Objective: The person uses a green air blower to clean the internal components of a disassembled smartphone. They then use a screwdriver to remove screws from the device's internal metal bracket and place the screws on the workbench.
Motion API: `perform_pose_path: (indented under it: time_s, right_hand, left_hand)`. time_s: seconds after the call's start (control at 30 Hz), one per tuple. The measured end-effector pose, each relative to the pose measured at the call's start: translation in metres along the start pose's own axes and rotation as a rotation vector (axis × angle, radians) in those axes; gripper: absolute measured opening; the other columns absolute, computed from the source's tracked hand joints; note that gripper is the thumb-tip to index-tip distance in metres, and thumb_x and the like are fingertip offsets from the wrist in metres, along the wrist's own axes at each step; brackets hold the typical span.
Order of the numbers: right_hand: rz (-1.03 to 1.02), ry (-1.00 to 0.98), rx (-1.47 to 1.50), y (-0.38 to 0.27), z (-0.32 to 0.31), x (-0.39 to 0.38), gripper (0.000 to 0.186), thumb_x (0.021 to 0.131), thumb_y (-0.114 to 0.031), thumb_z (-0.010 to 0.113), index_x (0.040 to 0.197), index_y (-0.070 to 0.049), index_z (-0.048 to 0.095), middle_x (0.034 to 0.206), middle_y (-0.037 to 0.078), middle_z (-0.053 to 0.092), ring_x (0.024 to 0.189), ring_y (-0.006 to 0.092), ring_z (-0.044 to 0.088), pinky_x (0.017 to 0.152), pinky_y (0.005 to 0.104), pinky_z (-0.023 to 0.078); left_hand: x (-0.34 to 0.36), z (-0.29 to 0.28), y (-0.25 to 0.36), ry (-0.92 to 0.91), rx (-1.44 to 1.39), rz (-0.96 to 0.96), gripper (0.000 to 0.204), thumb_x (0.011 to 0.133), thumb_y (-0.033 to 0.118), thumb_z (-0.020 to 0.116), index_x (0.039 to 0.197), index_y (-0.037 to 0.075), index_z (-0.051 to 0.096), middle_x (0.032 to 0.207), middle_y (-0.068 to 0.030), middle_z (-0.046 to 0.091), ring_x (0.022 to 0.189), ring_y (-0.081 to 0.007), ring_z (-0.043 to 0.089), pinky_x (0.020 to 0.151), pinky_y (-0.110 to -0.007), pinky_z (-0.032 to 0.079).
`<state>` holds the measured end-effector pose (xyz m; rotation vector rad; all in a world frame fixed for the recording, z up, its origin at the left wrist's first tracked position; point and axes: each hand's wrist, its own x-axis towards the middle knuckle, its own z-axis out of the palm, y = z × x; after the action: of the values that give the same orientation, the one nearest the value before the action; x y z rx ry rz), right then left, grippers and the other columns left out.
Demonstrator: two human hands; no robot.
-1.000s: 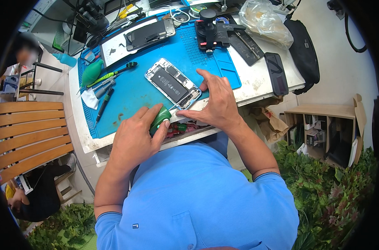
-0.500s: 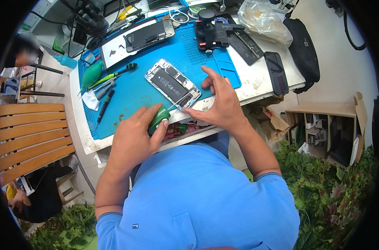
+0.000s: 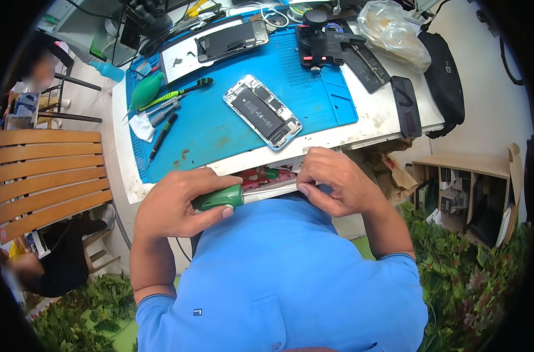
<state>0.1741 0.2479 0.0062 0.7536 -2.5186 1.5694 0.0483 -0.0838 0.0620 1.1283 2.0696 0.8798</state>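
A thick green tool handle [image 3: 220,198] with a short pale end lies in my left hand [image 3: 179,202], whose fingers and thumb close around it; its exact kind is unclear. My right hand [image 3: 337,182] is closed, thumb and fingers curled together by the right end of an open drawer [image 3: 267,192]. Whatever it pinches, if anything, is hidden. Beyond both hands, untouched, an opened smartphone [image 3: 262,111] lies on the blue work mat [image 3: 205,132], its black battery and inner parts bare. Red items and a small green piece show inside the drawer.
Left on the mat are a green air blower [image 3: 146,91], a green-handled brush [image 3: 176,94] and a black pen-like tool [image 3: 163,136]. Behind lies a detached phone screen [image 3: 235,40]. A black clamp holder [image 3: 315,41] and a dark phone [image 3: 406,105] are to the right.
Both hands have drawn back from the phone toward my body. The left still holds the green handle; the right, spread beside the phone before, is now curled by the drawer.
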Motion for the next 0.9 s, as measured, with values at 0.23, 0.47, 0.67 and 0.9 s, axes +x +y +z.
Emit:
perform_pose_path:
  time_s: [0.23,0.47,0.67,0.9]
  right_hand:
    - [0.079,0.104,-0.069,-0.005,-0.006,-0.008,0.011,0.090,0.004,0.079,0.094,-0.002,0.071,0.088,0.012,0.068,0.085,0.0328,0.065,0.076,0.0424,0.053]
    - [0.192,0.106,-0.243,0.006,0.007,-0.023,0.013,0.088,0.004,0.081,0.097,-0.004,0.076,0.094,0.010,0.074,0.091,0.0329,0.070,0.082,0.0433,0.056]
    - [0.265,0.098,-0.388,0.007,0.010,-0.026,0.009,0.091,-0.003,0.084,0.097,-0.003,0.078,0.090,0.010,0.074,0.087,0.0332,0.070,0.088,0.0464,0.054]
    - [0.442,0.097,-0.399,-0.002,0.001,-0.018,0.007,0.092,-0.002,0.084,0.099,-0.002,0.083,0.090,0.012,0.076,0.085,0.0319,0.071,0.083,0.0431,0.056]
  left_hand:
    - [-0.024,-0.001,-0.022,0.167,-0.033,-0.062,0.052,0.091,0.027,0.086,0.137,0.005,0.082,0.099,-0.0183,0.078,0.087,-0.0350,0.075,0.078,-0.042,0.058]
    - [-0.042,-0.008,-0.031,0.250,-0.065,-0.064,0.053,0.091,0.021,0.086,0.140,0.003,0.080,0.094,-0.0159,0.074,0.083,-0.0282,0.068,0.075,-0.038,0.052]
    - [-0.060,-0.003,-0.045,0.301,-0.131,-0.086,0.053,0.091,0.020,0.087,0.140,0.002,0.080,0.092,-0.0144,0.072,0.080,-0.0271,0.067,0.073,-0.038,0.051]
    - [-0.077,-0.004,-0.054,0.381,-0.189,-0.085,0.051,0.092,0.021,0.086,0.138,0.000,0.081,0.090,-0.0141,0.073,0.076,-0.0224,0.067,0.070,-0.036,0.050]
